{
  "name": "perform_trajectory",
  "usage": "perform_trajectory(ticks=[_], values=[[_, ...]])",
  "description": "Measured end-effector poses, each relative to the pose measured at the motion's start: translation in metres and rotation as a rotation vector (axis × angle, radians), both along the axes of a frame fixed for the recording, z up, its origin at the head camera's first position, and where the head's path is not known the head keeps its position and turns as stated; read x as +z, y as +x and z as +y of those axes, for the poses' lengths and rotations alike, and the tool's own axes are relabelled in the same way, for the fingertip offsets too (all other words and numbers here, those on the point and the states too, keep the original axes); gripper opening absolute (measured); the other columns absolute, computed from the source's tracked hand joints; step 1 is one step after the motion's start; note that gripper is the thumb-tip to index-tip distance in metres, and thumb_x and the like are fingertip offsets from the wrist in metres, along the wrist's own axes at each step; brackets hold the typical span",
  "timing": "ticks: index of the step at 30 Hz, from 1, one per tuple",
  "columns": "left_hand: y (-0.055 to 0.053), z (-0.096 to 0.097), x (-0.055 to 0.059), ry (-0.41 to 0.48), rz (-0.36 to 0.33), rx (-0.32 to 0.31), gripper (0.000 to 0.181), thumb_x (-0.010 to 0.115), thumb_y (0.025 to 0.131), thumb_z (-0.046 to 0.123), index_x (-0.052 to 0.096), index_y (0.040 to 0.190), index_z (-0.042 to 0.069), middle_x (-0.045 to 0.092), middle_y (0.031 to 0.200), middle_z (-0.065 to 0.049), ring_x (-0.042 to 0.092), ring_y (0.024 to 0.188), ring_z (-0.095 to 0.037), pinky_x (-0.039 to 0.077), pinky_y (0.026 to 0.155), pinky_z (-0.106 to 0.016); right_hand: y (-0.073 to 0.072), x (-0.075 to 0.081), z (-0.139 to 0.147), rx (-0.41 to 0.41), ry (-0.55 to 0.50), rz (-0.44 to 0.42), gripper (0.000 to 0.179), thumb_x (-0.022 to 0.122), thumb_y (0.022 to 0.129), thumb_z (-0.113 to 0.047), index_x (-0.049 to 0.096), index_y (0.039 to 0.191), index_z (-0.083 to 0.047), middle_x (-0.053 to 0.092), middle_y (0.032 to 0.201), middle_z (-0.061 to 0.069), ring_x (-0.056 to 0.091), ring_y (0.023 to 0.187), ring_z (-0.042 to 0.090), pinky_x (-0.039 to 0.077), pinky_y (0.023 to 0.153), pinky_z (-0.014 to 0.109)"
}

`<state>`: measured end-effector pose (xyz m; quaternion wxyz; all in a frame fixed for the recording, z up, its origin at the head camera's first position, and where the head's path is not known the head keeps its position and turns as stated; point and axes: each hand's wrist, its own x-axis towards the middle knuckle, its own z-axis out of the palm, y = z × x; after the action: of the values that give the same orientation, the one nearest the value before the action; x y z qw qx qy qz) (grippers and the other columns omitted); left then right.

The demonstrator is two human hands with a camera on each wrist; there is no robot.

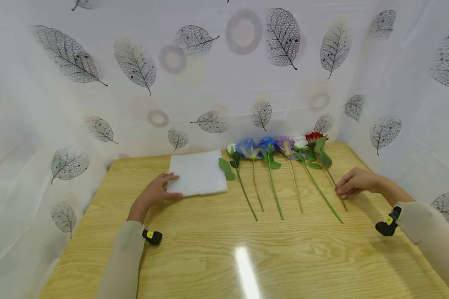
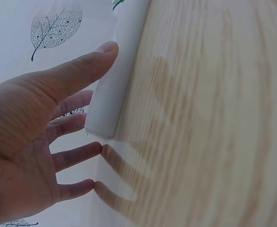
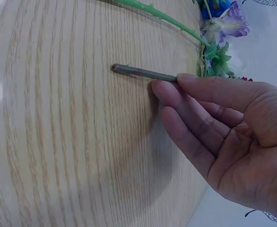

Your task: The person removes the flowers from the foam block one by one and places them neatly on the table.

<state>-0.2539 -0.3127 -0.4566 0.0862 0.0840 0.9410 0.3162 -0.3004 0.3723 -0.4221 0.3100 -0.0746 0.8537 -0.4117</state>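
A white foam slab [image 1: 198, 173] lies flat toward the back left. My left hand [image 1: 158, 192] touches its near left corner, fingers spread along the left side and thumb at the front edge; in the left wrist view, the thumb [image 2: 93, 71] lies against the slab [image 2: 124, 71]. On the right, my right hand [image 1: 353, 183] pinches the brown stem of a red flower [image 1: 314, 136] between thumb and fingertips. Seen in the right wrist view, the cut end of that stem [image 3: 140, 72] sticks out past the fingers, over the table.
Left of the red flower lie other flowers in a row: a white one [image 1: 300, 142], a purple one [image 1: 285, 145], a blue one [image 1: 268, 143], a lighter blue one [image 1: 247, 147] and a white one [image 1: 231, 148]. The wooden table [image 1: 194, 265] meets a leaf-print curtain [image 1: 209, 95] behind.
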Motion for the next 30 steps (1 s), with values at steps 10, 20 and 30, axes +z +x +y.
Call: perform_trajectory(ticks=[10, 20, 30], values=[[0.0008, 0.0002, 0.0010, 0.005, -0.003, -0.002, 0.086, 0.082, 0.085, 0.045, 0.046, 0.153, 0.006, 0.026, 0.167, -0.021, 0.024, 0.152, -0.046, 0.023, 0.123, -0.063, -0.0019, 0.0010, -0.0018, 0.033, 0.007, -0.034, 0.033, 0.068, 0.097, -0.010, 0.067, 0.117, 0.016, 0.079, 0.090, 0.009, 0.077, 0.082, 0.017, 0.064, 0.077, 0.033], [0.0008, -0.0002, 0.0002, -0.001, -0.003, -0.002, 0.087, 0.082, 0.085, 0.046, 0.046, 0.153, 0.007, 0.026, 0.167, -0.021, 0.024, 0.152, -0.047, 0.023, 0.123, -0.062, -0.0045, 0.0001, -0.0004, 0.043, 0.001, -0.051, 0.032, 0.068, 0.097, -0.011, 0.067, 0.117, 0.014, 0.078, 0.091, 0.010, 0.077, 0.083, 0.017, 0.064, 0.078, 0.033], [0.0005, 0.0013, 0.0007, 0.008, -0.006, 0.009, 0.086, 0.083, 0.084, 0.045, 0.046, 0.153, 0.007, 0.027, 0.166, -0.020, 0.024, 0.152, -0.046, 0.024, 0.123, -0.062, -0.0025, 0.0037, -0.0028, 0.062, -0.013, -0.081, 0.031, 0.067, 0.097, -0.010, 0.066, 0.115, 0.014, 0.077, 0.093, 0.010, 0.076, 0.084, 0.017, 0.064, 0.079, 0.033]])
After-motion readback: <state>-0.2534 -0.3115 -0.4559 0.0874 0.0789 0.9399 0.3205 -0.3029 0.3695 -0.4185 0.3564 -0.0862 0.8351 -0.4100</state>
